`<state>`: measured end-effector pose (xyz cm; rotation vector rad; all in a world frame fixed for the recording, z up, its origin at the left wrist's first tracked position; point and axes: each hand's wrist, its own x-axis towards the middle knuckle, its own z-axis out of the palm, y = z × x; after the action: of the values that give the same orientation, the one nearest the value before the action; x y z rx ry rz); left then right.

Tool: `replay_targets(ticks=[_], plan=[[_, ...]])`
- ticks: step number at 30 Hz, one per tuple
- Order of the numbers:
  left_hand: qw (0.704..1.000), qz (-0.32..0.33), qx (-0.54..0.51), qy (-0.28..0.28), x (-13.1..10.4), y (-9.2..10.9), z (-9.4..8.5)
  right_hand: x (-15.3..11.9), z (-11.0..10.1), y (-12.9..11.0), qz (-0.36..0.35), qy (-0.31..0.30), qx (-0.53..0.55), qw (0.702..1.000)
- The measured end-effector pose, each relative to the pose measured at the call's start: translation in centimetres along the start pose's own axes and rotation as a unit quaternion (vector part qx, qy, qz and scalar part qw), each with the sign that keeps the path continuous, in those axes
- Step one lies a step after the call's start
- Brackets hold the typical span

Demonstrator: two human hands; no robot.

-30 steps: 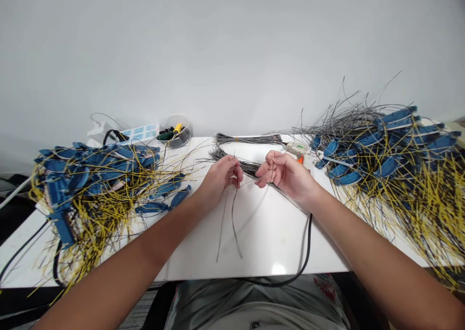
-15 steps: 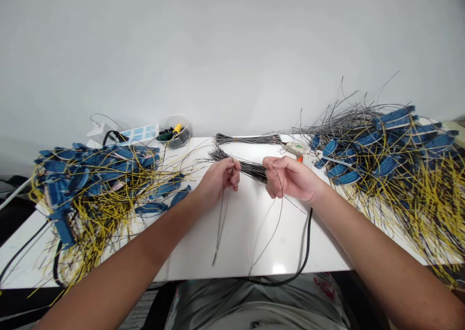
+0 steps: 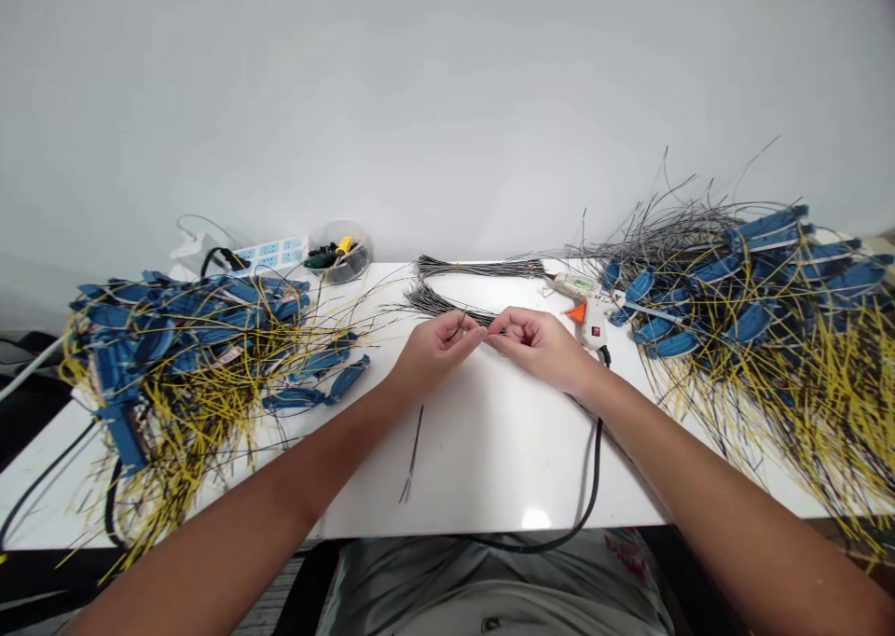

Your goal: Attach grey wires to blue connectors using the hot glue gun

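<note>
Over the middle of the white table, my left hand (image 3: 442, 342) pinches a thin dark wire (image 3: 415, 451), whose loose ends dangle below the wrist. My right hand (image 3: 528, 339) is closed too, thumb and fingertips pressed together, meeting the left fingertips. A wire appears to pass between the two hands, but the fingers cover most of it. Just behind them lies a bundle of black wires (image 3: 430, 298), partly hidden by the hands. Farther back is a second wire bundle (image 3: 482, 269), tied with a yellowish band.
Blue pieces with yellow and black wires form a left pile (image 3: 160, 338) and a right pile (image 3: 762, 319). A glue gun (image 3: 593, 324) with an orange trigger lies right of centre, its black cord (image 3: 593, 487) curving over the front edge. Behind are a power strip (image 3: 276, 254) and a clear bowl (image 3: 353, 261).
My hands have come together, fingertips now meeting. The right hand has moved left, uncovering more of the glue gun, and the wire loop beneath it no longer shows.
</note>
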<state>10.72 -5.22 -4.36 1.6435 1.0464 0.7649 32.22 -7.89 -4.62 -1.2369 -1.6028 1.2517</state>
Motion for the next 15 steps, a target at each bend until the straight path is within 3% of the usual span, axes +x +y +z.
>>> replay_targets(ticks=[8, 15], plan=[[0.999, 0.023, 0.046, -0.006, -0.02, -0.03, 0.14, -0.43, -0.03, -0.40, -0.010, -0.016, -0.077, 0.997], [0.999, 0.018, 0.046, -0.005, 0.00, -0.03, 0.13, -0.40, 0.16, -0.48, -0.038, 0.025, -0.102, 0.994]])
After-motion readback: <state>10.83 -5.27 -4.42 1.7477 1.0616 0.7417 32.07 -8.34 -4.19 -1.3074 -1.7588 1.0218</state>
